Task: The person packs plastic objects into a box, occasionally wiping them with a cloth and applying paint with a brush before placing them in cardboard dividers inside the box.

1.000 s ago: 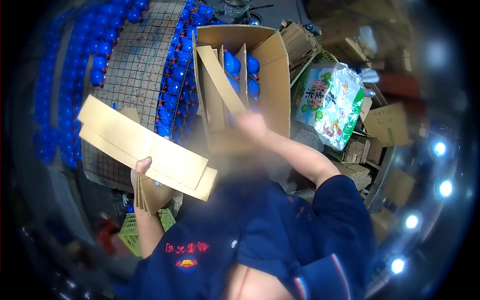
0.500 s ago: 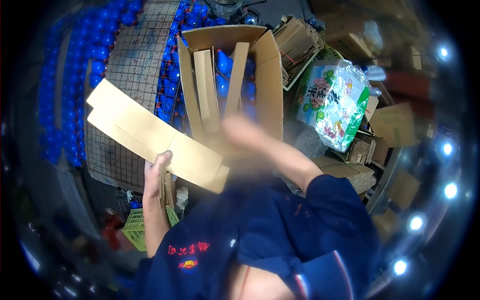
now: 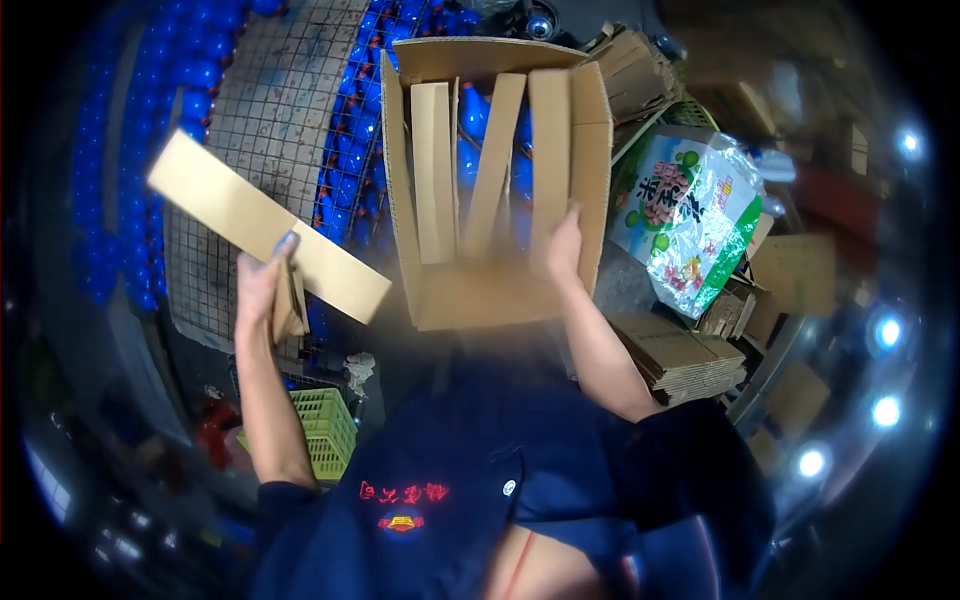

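An open cardboard box [image 3: 396, 190] stands in front of me with blue bottles [image 3: 474, 110] inside. Among the bottles stand several cardboard strips; one strip [image 3: 430, 170] is at the left, another [image 3: 494, 165] leans in the middle. My right hand [image 3: 565, 245] grips a third cardboard strip [image 3: 550, 150] at the box's right side. My left hand [image 3: 262, 285], left of the box, is closed around several cardboard strips [image 3: 270, 222]; the long top one slants across it, and its thumb presses on them.
Rows of blue bottles [image 3: 100, 180] and a wire mesh panel [image 3: 270, 120] lie on the left. A green crate [image 3: 325, 430] sits below my left forearm. At the right are a printed plastic package [image 3: 685, 210], stacked flat cardboard [image 3: 680, 360] and cardboard scraps [image 3: 630, 75].
My right hand has moved right, and a third strip now stands in the box there. My left hand has moved left and slightly up with its strips, showing fewer of them on top.
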Demonstrator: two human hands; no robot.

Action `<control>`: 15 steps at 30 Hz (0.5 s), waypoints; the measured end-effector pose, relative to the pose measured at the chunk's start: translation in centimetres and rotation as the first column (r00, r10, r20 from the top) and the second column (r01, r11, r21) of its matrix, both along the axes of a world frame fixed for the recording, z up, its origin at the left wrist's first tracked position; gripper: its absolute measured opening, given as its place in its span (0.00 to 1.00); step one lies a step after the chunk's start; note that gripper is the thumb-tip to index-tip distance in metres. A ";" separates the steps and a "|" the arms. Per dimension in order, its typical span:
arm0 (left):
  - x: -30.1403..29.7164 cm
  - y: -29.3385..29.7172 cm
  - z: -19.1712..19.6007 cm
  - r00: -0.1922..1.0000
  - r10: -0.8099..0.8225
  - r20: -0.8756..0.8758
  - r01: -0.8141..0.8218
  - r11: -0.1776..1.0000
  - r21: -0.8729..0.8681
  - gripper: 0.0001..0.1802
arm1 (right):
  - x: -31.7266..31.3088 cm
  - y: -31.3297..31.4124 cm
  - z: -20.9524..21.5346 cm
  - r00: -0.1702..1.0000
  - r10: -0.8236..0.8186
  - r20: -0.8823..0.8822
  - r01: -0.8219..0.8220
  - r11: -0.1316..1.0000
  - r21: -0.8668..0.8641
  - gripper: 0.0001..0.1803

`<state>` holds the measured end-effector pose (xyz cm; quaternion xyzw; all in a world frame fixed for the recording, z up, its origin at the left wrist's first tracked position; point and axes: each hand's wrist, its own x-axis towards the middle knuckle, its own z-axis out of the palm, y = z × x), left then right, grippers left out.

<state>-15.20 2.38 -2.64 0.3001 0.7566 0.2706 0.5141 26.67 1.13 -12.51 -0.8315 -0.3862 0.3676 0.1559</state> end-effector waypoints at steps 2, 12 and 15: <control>-3.3 3.2 -4.2 0.992 -0.127 -0.016 0.126 0.991 -0.055 0.19 | 0.0 -0.1 -4.2 0.996 -0.008 0.087 0.026 0.978 -0.208 0.32; -11.1 7.9 -22.8 0.922 -0.147 -0.359 0.187 0.979 0.081 0.31 | -10.4 3.2 -9.0 0.727 0.666 0.168 -0.634 0.745 -0.209 0.34; -16.2 3.3 -26.3 1.000 0.006 0.014 -0.006 1.000 -0.013 0.18 | -10.9 4.0 -7.9 0.872 0.488 -0.048 -0.487 0.850 -0.204 0.27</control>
